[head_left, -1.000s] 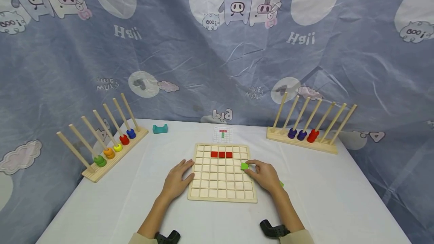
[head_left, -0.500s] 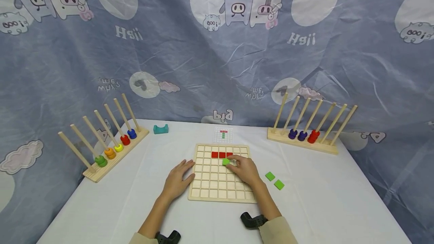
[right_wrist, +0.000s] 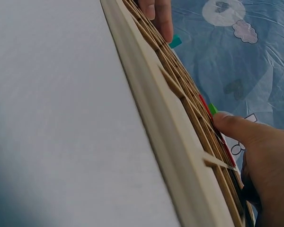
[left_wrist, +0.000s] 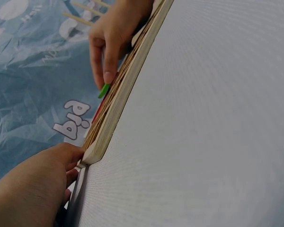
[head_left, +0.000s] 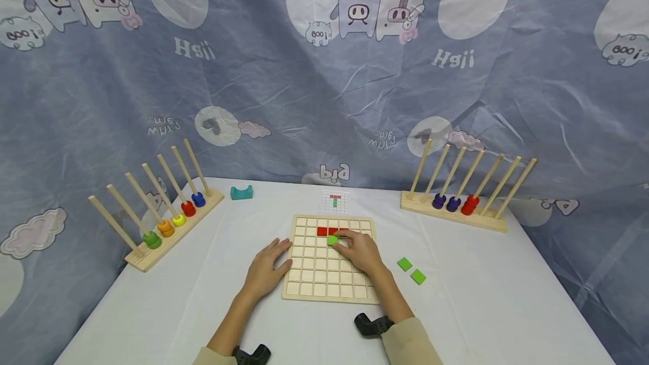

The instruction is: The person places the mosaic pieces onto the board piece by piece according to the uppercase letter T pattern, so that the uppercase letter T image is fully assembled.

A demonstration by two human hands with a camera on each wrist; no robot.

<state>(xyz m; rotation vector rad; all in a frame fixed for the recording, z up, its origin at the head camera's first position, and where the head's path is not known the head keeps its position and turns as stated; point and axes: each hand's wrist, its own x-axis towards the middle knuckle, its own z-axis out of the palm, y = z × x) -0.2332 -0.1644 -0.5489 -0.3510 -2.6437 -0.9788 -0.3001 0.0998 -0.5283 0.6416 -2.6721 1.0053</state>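
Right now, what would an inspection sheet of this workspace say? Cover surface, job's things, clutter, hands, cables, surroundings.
Surface: white table.
Job's things: gridded board holding red tiles; two loose green tiles to its right; pattern card behind it.
Clutter: left peg rack and right peg rack, both carrying rings; teal block.
Left hand: touches the board's left edge.
Right hand: pinches a held green tile over the board.
Cables: nothing seen.
Surroundings: blue-grey printed curtain behind the table.
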